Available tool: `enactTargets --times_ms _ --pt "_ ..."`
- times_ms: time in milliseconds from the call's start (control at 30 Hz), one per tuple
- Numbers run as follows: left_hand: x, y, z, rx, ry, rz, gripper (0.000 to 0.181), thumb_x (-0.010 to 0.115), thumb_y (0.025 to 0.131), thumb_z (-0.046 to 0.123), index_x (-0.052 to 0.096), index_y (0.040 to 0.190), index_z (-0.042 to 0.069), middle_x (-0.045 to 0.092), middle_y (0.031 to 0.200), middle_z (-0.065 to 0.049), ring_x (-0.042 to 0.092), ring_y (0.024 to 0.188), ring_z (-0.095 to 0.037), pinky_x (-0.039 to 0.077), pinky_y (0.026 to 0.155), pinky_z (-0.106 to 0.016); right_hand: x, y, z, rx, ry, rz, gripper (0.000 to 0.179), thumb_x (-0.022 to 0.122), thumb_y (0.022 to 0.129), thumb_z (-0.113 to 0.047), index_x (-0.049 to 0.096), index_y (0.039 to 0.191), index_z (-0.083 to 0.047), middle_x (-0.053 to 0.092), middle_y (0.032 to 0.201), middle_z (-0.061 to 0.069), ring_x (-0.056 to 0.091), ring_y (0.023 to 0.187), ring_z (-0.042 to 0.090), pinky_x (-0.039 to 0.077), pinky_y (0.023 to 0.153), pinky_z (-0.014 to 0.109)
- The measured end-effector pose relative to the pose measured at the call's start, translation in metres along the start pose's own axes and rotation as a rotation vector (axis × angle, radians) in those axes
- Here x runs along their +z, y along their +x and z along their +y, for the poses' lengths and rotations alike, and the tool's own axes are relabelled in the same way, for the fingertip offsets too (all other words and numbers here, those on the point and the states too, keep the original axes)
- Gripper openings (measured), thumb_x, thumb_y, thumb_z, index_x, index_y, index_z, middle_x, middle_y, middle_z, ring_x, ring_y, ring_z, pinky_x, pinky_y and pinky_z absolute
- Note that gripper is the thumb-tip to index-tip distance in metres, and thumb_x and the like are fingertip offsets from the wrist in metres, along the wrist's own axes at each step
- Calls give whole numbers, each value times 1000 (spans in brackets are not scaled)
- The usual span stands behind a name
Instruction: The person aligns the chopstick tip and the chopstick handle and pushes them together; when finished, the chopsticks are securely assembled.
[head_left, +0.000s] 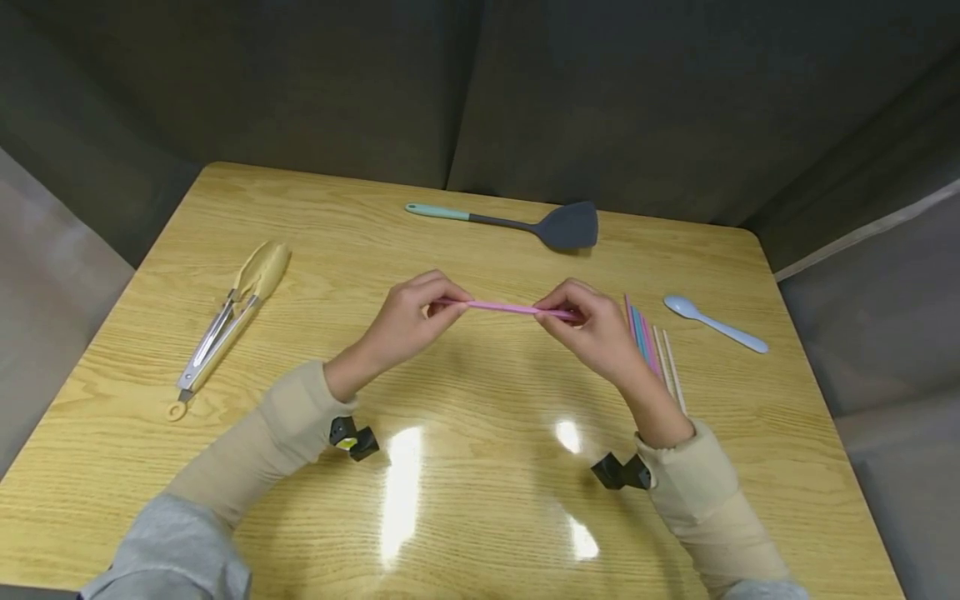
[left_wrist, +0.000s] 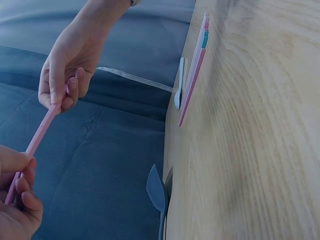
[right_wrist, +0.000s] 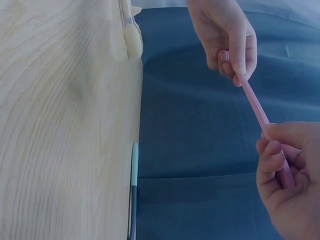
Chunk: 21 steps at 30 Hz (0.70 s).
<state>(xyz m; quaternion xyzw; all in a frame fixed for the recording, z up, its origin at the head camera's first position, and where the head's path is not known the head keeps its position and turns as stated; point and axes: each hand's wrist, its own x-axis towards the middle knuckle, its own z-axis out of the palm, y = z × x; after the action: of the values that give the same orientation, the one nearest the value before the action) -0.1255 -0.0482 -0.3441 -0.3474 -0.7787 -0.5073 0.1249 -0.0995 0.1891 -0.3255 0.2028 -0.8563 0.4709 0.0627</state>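
A pink straw [head_left: 501,307] is stretched level between both hands, above the middle of the table. My left hand [head_left: 408,321] pinches its left part between thumb and fingers. Toward the other end, my right hand [head_left: 592,333] grips it the same way, its end running into the palm in the right wrist view. Between the two grips the straw [right_wrist: 256,105] looks straight. Beside my right hand, several pink, blue and whitish straws [head_left: 641,333] lie in a row on the table, partly hidden by the wrist.
Tongs with pale yellow heads [head_left: 273,265] lie at the left of the wooden table [head_left: 480,467]. A turner [head_left: 568,227] with a mint handle lies along the back edge. To the right of the straws is a light blue spoon [head_left: 681,307]. Dark curtains [head_left: 615,100] hang behind the table.
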Motion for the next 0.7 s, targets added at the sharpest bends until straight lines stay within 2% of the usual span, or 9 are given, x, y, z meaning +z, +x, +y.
enactTargets --times_ms 167,400,633,700 --pt "1 -1 0 18 -10 26 5 65 78 -2 66 83 -2 54 69 -4 42 59 -9 36 51 -20 0 2 -3 -30 -8 -1 5 62 80 4 63 84 1 58 81 8 51 68 8 44 60 16" --pt "1 1 -1 46 6 34 5 64 78 -3 66 83 -2 54 70 -4 43 60 -10 37 52 -22 -2 4 -3 -17 13 -8 4 62 81 3 63 85 1 58 81 9 51 68 9 44 61 16" --pt "4 7 -5 -40 13 14 6 64 79 0 66 85 0 56 72 -3 45 62 -10 38 53 -21 -8 7 3 5 -35 -41 9 62 82 -1 66 90 -1 61 83 7 54 70 7 46 61 17" --pt "5 8 -6 -56 13 13 6 64 79 0 67 85 0 56 73 -3 45 62 -10 39 53 -21 -9 8 4 -34 -101 -43 9 63 82 -3 68 90 -4 61 85 5 54 73 7 47 64 17"
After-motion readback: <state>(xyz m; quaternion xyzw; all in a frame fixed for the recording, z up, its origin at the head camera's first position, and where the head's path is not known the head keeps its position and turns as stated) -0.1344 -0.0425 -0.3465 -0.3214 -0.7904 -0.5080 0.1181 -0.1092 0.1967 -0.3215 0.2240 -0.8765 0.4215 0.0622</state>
